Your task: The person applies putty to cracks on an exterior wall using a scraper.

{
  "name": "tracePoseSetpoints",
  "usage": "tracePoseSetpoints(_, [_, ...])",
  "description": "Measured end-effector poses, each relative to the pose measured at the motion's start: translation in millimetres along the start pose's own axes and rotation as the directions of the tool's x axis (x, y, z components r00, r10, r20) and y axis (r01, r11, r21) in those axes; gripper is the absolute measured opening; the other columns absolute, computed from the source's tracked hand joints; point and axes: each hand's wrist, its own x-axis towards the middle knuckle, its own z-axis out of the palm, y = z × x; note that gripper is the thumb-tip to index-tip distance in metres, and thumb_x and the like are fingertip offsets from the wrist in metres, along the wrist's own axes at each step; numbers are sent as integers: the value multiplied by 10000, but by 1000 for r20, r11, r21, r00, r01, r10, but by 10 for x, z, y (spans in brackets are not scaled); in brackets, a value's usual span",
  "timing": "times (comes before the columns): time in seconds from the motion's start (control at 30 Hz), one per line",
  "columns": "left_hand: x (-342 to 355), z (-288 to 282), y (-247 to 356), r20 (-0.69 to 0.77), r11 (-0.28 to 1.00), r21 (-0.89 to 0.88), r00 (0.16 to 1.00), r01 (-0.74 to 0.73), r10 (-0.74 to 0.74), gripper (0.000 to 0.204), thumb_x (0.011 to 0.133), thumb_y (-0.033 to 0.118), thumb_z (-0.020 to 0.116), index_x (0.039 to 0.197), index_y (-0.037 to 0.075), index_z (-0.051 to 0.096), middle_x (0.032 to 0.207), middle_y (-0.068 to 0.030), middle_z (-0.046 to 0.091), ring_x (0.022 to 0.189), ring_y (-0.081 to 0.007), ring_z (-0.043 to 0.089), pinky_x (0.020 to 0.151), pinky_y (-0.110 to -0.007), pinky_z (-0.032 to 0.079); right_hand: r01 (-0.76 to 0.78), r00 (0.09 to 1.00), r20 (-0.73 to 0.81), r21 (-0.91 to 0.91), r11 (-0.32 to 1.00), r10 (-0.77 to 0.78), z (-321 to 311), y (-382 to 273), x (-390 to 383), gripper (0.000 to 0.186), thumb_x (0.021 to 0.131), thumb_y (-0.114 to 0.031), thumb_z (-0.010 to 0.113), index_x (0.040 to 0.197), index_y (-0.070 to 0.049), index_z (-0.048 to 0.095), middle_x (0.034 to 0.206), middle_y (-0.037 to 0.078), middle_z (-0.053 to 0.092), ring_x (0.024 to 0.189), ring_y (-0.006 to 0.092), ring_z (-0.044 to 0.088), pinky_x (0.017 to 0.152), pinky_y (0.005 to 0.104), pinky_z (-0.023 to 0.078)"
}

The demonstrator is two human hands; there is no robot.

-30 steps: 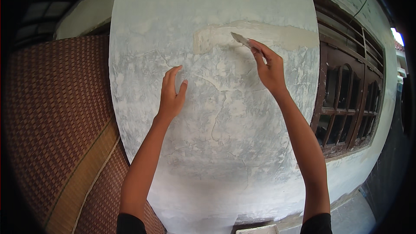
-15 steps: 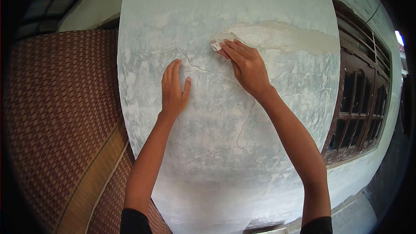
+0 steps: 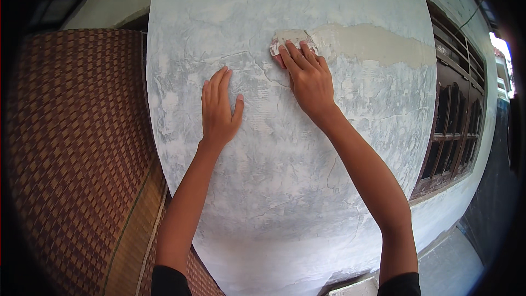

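Note:
In front of me rises a pale, grey-blotched wall (image 3: 263, 148) with thin cracks across it. My right hand (image 3: 310, 79) is closed on a small reddish scraper (image 3: 278, 50), its face smeared with pale putty. Fingers press along the back of the scraper, which lies against the wall at the left end of a beige band of wet putty (image 3: 378, 45). The scraper's grip is partly hidden under the fingers. Lower and to the left, my left hand (image 3: 219, 108) is open, palm toward the wall, thumb apart; whether it touches the surface I cannot tell.
A brown woven mat (image 3: 76, 131) stands along the left side of the wall. On the right is a dark wooden window (image 3: 452, 126) with panes and bars. A pale slab (image 3: 353, 287) shows at the wall's foot.
The scraper has moved slightly left along the wall and tilted, showing more of its putty-covered face. My right fingers point more upward. The view has shifted a little; my left hand stays open.

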Motion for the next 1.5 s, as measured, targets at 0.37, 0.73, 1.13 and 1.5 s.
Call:
tracePoseSetpoints(0.37, [-44, 33, -73, 7, 1000, 3, 1000, -15, 15, 563, 908, 144, 555, 1433, 21, 393, 1503, -158, 396, 1398, -336, 358, 1191, -535, 175, 11, 961, 275, -15, 1000, -7, -80, -43, 92, 287, 936, -135, 569, 1174, 1, 651, 1269, 156, 644, 1160, 363, 626, 873, 437, 568])
tracePoseSetpoints(0.73, [-46, 19, -67, 21, 1000, -13, 1000, -13, 13, 563, 914, 154, 553, 1436, 22, 386, 1498, -152, 395, 1395, -331, 358, 1188, -549, 169, 45, 926, 376, -33, 998, -29, -50, -18, 105, 281, 983, -195, 547, 1126, 14, 670, 1092, 226, 693, 909, 372, 714, 691, 417, 609])
tracePoseSetpoints(1.13, [19, 3, 28, 57, 1000, 8, 998, 18, -18, 581, 922, 169, 556, 1453, 29, 366, 1502, -152, 382, 1407, -325, 344, 1195, -546, 134, -4, 899, 437, 34, 999, -11, -194, -86, -95, 291, 982, -215, 557, 1117, 15, 675, 1070, 217, 700, 927, 372, 709, 702, 418, 601])
tracePoseSetpoints(1.5, [86, -6, 87, 39, 999, -38, 999, 31, -29, 550, 912, 148, 567, 1420, 21, 399, 1468, -162, 410, 1363, -353, 378, 1180, -551, 168, -98, 978, 199, 171, 980, 63, -660, -339, -304, 266, 886, -70, 631, 1146, -44, 682, 1122, 115, 707, 938, 311, 708, 736, 389, 601])
